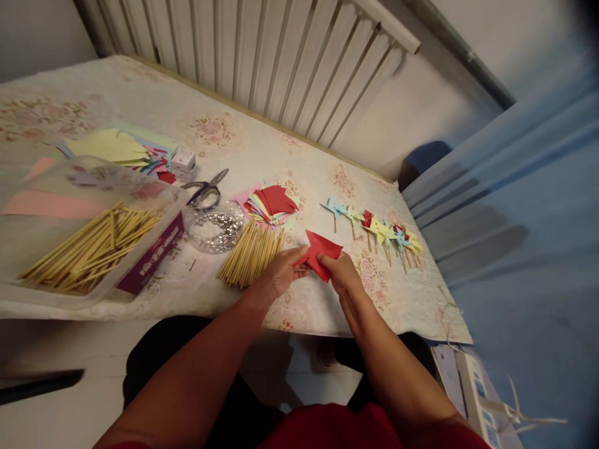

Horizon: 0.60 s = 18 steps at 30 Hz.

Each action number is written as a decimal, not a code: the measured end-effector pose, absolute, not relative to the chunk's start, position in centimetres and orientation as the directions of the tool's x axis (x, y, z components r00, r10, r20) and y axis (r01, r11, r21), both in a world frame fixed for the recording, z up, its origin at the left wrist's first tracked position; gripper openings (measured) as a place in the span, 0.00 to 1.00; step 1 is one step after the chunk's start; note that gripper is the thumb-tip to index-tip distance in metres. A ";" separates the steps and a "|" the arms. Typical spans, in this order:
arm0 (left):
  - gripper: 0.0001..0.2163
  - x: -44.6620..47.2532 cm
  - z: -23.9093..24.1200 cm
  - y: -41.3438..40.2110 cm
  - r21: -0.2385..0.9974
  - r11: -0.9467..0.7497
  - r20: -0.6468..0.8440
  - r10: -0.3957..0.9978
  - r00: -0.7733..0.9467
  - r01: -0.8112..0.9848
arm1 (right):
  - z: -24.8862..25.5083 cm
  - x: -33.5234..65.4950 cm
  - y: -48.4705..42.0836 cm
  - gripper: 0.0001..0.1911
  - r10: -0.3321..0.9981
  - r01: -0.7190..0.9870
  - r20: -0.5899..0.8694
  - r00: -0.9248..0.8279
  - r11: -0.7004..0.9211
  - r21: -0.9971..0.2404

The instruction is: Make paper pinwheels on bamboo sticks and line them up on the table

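Paper (328, 247), red and just to the right of the sticks (250, 254), was pinched between the left hand (286, 269) and the right hand (344, 273); it seemed light, thin and easily creased, best taken gently by its edges.

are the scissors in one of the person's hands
No, the scissors lie near the small white box, while the left hand and right hand hold red paper.
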<state>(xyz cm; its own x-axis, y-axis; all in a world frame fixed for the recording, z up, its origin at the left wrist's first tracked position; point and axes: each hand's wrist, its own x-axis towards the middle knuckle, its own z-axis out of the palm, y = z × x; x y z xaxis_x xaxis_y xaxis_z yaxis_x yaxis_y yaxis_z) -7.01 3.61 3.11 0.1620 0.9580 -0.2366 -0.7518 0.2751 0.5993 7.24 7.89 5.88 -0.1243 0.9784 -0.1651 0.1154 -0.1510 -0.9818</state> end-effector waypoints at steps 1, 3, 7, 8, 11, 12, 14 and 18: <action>0.15 -6.9 3.1 3.6 0.578 0.269 -0.224 0.960 0.167 -0.770 | 5.7 7.1 7.9 0.11 0.983 0.095 -0.157 -0.096 -0.148 -0.984; 0.15 -6.6 3.1 3.5 0.548 0.235 -0.200 0.969 0.147 -0.803 | 5.4 6.6 7.9 0.11 0.989 0.050 -0.143 -0.048 -0.141 -0.989; 0.16 -6.0 3.2 3.4 0.518 0.144 -0.167 0.984 0.065 -0.843 | 4.8 5.6 7.7 0.11 0.993 -0.047 -0.114 0.015 -0.113 -0.993; 0.17 -5.9 3.2 3.4 0.511 0.130 -0.169 0.984 0.049 -0.850 | 4.8 5.3 7.6 0.11 0.993 -0.064 -0.111 0.029 -0.109 -0.992; 0.15 -5.5 2.7 3.5 0.490 0.128 -0.201 0.979 0.030 -0.862 | 4.9 4.5 7.4 0.11 0.991 -0.112 -0.121 0.062 -0.114 -0.987; 0.14 -5.4 2.5 3.5 0.485 0.133 -0.213 0.977 0.031 -0.864 | 5.0 4.3 7.3 0.12 0.990 -0.133 -0.127 0.064 -0.117 -0.984; 0.13 -5.2 2.2 3.5 0.476 0.141 -0.225 0.974 0.034 -0.868 | 5.3 4.0 7.1 0.12 0.990 -0.176 -0.130 0.055 -0.119 -0.977; 0.13 -4.9 2.1 3.5 0.470 0.111 -0.231 0.973 0.000 -0.875 | 5.2 3.8 7.0 0.12 0.991 -0.197 -0.129 0.035 -0.119 -0.973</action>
<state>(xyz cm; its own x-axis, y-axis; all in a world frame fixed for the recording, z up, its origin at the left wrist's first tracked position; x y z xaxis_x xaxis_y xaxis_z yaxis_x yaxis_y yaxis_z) -4.95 3.53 2.07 -0.0005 0.9730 -0.2310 -0.8754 0.1113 0.4704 3.84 7.00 5.21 0.0351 0.9911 -0.1285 -0.1968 -0.1192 -0.9732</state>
